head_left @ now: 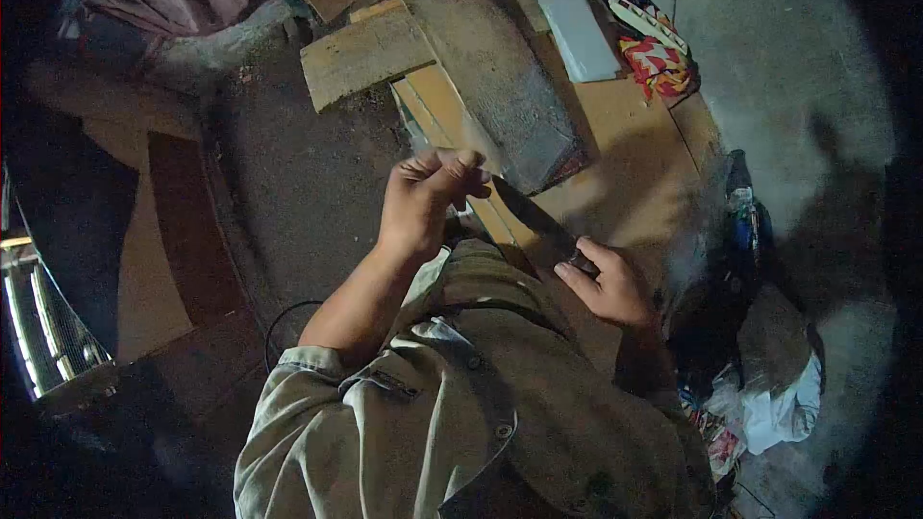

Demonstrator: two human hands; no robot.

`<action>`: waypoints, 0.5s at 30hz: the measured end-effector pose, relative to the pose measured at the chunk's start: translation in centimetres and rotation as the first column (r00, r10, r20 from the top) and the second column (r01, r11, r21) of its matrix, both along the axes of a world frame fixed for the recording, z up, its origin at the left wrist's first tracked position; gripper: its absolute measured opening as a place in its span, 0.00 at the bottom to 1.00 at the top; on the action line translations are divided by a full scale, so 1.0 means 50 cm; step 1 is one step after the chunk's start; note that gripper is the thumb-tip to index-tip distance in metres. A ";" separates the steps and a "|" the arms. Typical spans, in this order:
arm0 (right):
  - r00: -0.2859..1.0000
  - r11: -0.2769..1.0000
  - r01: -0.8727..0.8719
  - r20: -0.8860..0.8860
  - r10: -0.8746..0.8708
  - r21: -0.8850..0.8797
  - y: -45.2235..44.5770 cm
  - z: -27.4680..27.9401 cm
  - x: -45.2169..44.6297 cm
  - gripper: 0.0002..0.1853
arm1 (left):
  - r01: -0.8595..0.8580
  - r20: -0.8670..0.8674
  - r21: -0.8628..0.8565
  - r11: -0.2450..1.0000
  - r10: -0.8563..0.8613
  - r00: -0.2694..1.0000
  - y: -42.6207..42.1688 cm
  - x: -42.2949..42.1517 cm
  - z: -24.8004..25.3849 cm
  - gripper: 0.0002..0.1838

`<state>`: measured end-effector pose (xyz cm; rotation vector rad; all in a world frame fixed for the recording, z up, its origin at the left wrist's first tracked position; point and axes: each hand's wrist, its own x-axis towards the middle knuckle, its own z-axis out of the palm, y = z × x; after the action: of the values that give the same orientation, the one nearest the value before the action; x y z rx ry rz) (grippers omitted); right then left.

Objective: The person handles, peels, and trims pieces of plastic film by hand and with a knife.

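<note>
My right hand is closed around the handle of a dark-bladed knife, whose blade slants up and left toward my other hand. My left hand is closed in a pinch right by the blade's tip. Whether those fingers touch the tip or hold something small, I cannot tell. Below both hands lie my lap and an edge of tan board.
A worn dark board lies over cardboard sheets ahead. On them rest a white flat slab and a red-and-yellow cloth. Dark bags and a white bag are at right. A mesh-sided object stands left.
</note>
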<state>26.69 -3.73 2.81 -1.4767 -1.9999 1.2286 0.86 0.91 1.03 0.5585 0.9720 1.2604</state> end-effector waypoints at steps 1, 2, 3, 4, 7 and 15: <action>1.000 1.000 0.002 -0.003 -0.002 0.001 0.000 -0.003 -0.003 0.15 | 0.035 -0.010 0.007 0.999 -0.034 0.999 -0.005 0.004 0.000 0.09; 1.000 1.000 0.028 -0.002 -0.028 0.007 0.003 -0.005 -0.010 0.15 | 0.069 -0.020 0.013 0.997 -0.069 0.997 -0.010 0.008 0.000 0.08; 0.998 0.998 0.055 -0.001 -0.055 0.013 0.005 -0.006 -0.017 0.14 | 0.072 -0.022 0.014 0.997 -0.072 0.997 -0.017 0.015 -0.004 0.08; 0.998 0.998 0.058 -0.003 -0.058 0.014 0.009 -0.002 -0.024 0.14 | 0.081 -0.006 0.011 0.997 -0.081 0.997 -0.024 0.024 -0.010 0.08; 0.996 0.998 0.058 -0.070 -0.056 0.021 0.024 -0.003 -0.031 0.13 | 0.146 0.029 -0.044 0.988 -0.145 0.989 -0.048 0.033 -0.024 0.07; 0.990 0.987 0.061 0.115 -0.078 0.146 0.042 0.031 -0.027 0.13 | 0.189 0.003 -0.112 0.976 -0.190 0.982 -0.057 0.037 -0.025 0.10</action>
<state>25.36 -1.62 4.37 -1.5684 -2.0472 0.9682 2.71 -1.92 -0.21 0.5553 0.9658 1.0283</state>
